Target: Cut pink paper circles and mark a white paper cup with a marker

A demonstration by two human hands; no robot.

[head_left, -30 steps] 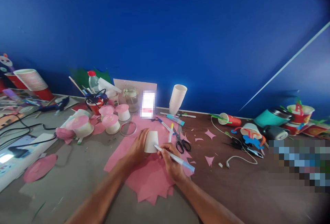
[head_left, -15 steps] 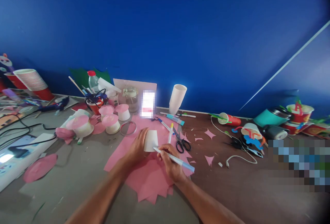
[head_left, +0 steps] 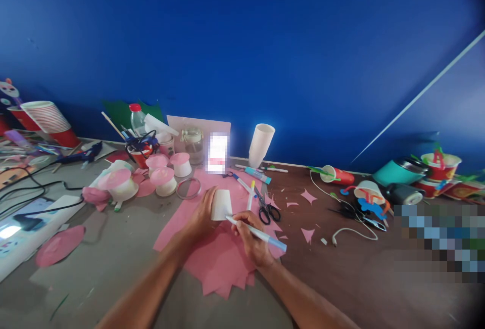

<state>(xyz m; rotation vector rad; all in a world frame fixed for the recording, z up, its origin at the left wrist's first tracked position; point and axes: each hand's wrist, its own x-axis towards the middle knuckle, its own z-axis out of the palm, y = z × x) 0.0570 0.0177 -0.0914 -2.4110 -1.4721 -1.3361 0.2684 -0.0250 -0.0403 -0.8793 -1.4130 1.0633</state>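
Observation:
Over a layered pile of pink paper (head_left: 217,263), my left hand (head_left: 203,213) grips a white paper cup (head_left: 222,204) from its left side. The cup's narrow end points away from me. My right hand (head_left: 250,240) is closed around a white and light-blue marker (head_left: 265,238), whose tip meets the cup near its lower right edge. Any mark under the tip is too small to make out. Black-handled scissors (head_left: 268,213) and a yellow-capped marker (head_left: 250,195) lie just beyond my right hand.
Upright behind stands a stack of white cups (head_left: 261,144), right of a glowing phone (head_left: 217,153). Several pink-topped white cups (head_left: 163,182) and a tape roll (head_left: 188,188) sit to the left. Paper scraps (head_left: 308,235), a white cable (head_left: 356,230) and a teal bottle (head_left: 399,171) are at right.
The cup has tilted or shifted very slightly away from me in my left hand. The marker stays against its lower right edge; the rest looks the same.

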